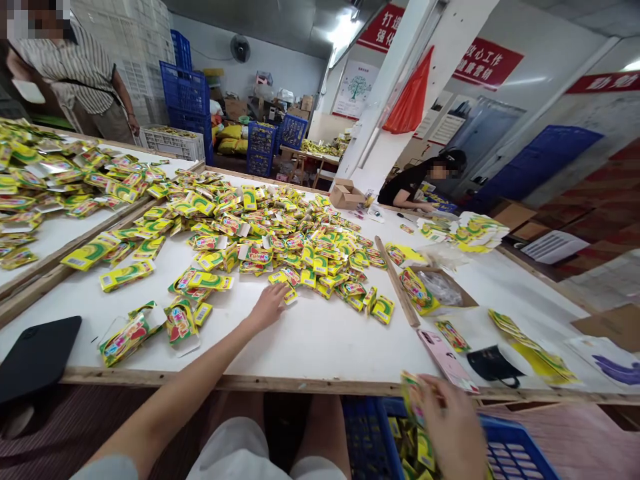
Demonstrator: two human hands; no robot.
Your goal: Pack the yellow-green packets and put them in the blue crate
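My left hand (271, 304) reaches to the near edge of a large pile of small yellow and green printed cartons (280, 233) on the white table. Its fingers are closed on one small carton (289, 292) there. Over the blue crate (515, 448) at the table's front edge, my right hand (453, 423), slightly blurred, grips a small yellow carton (413, 395). More cartons (424, 452) lie inside that crate, partly hidden by my right hand. A few cartons with open flaps (131, 337) sit apart at the front left.
A wooden strip (397, 283) divides the table on the right. Beyond it lie an open cardboard box (450, 288), a pink phone case (447, 360) and a black mask (493, 365). A black phone (43, 353) stands front left. Two other people are behind the table.
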